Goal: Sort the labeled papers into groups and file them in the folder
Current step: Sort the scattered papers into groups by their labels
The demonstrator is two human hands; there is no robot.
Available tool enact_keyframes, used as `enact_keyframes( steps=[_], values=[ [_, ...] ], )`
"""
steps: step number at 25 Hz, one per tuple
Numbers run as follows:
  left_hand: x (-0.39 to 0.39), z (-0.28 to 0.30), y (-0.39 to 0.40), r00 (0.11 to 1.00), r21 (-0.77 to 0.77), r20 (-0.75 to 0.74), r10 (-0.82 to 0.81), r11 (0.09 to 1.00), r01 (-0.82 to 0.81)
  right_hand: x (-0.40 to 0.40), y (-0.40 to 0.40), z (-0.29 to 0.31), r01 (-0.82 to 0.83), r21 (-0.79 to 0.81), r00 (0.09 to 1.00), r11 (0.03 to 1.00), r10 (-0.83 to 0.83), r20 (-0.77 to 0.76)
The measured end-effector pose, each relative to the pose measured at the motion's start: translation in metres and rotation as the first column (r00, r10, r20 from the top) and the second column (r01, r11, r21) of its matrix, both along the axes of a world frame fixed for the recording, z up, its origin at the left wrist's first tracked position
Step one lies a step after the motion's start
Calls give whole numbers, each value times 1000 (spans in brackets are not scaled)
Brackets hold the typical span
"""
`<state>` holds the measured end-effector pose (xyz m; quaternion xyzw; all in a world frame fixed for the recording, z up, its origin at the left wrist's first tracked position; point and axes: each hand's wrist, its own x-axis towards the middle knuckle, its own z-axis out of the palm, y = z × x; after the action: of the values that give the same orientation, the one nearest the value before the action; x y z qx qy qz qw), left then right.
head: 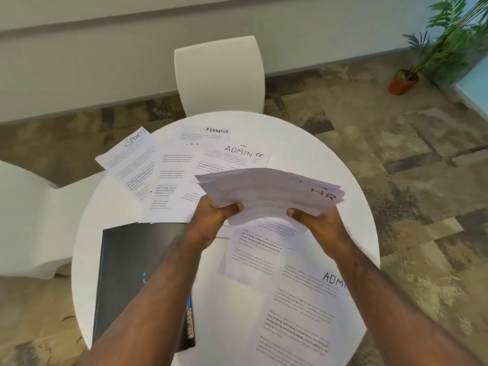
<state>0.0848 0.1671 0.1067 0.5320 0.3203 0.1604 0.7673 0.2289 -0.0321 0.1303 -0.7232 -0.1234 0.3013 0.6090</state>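
White sheets make up the stack of papers [272, 195] I hold above the round table [330, 159], its top page marked HR near the right edge. My left hand [211, 220] grips the stack's near left edge, thumb on top and fingers curled underneath; my right hand [317, 223] pinches the near right edge the same way. Below the stack, loose pages lie spread on the table: a SPORTS sheet [126, 159] hanging partly over the far left rim, a FINANCE sheet [206, 133] at the far side, an ADMIN sheet [237, 157] just beside it, and another ADMIN sheet [303, 313] near me on the right. The black folder [126, 273] lies closed on the table's near left, under my left forearm. Two white chairs [219, 75] stand around the table, and a potted plant [422, 62] sits on the floor at the far right.
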Motion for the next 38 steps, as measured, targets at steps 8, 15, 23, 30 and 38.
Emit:
enact_keyframes(
  steps=[8,15,23,30,38],
  values=[
    [0,-22,-18,991,11,-120,54,999,-53,-7,-2,-33,72,-88,996,993,-77,-54],
    [-20,14,2,990,112,90,106,987,-115,8,13,-5,-6,-18,993,1000,8,116],
    [-180,-107,33,377,495,-849,370,807,323,1,5,-18,-41,-30,996,999,39,-83],
    [-167,-119,4,232,305,-947,221,840,448,-27,0,-24,-114,-62,987,992,107,-118],
    [-159,-113,2,293,321,-936,197,820,474,-40,-3,-26,-129,-167,986,978,109,-125]
  ],
)
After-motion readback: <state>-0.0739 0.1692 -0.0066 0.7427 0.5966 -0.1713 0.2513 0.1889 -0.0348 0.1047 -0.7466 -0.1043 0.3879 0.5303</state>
